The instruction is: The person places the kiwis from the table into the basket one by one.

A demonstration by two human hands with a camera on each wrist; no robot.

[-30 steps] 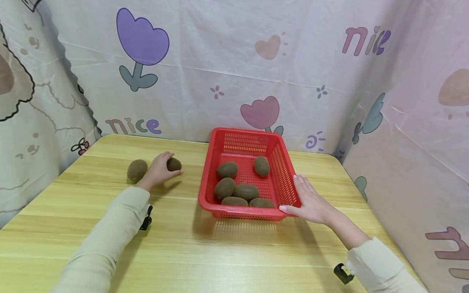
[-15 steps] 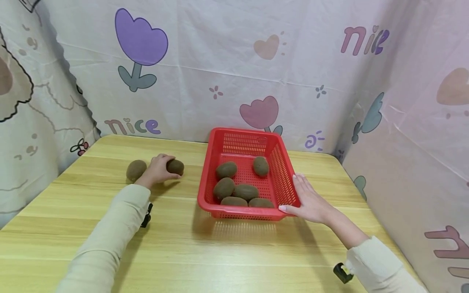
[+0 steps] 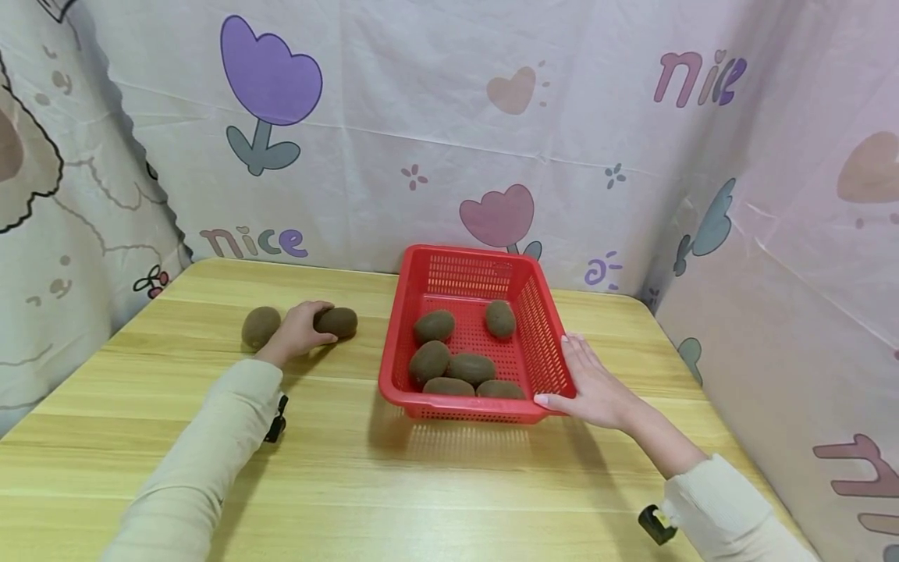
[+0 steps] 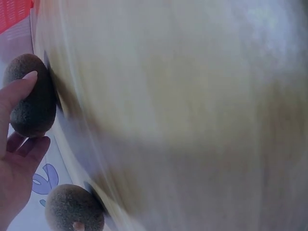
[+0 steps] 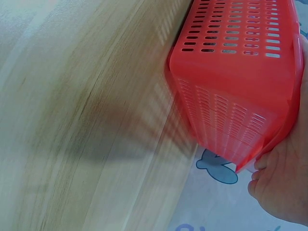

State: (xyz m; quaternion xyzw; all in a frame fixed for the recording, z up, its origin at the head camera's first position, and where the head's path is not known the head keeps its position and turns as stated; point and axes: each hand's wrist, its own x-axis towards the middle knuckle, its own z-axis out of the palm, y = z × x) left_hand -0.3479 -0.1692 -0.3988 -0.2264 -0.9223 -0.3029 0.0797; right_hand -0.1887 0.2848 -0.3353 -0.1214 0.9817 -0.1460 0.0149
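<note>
In the head view my left hand (image 3: pixel 298 331) holds a brown kiwi (image 3: pixel 338 322) by its left end. The left wrist view shows the thumb lying across this kiwi (image 4: pixel 33 98), fingers bent at its lower end and partly hidden behind it. Close beside the wrist, a second kiwi (image 3: pixel 261 328) rests on the table. My right hand (image 3: pixel 597 388) grips the near right corner of a red plastic basket (image 3: pixel 463 403), thumb over the front rim and fingers along the right rim. Inside lie several kiwis (image 3: pixel 471 368), mostly gathered at the near left.
The wooden table (image 3: pixel 337 484) reaches back to a printed cloth (image 3: pixel 393 94) hung behind it and at both sides. The basket stands near the table's back edge, right of the held kiwi. Each wrist carries a small black camera (image 3: pixel 658 524).
My left hand has shifted slightly left and down. The kiwi at its fingers has come lower and swung lengthwise, with more of it showing. My right hand and the basket stay in place.
</note>
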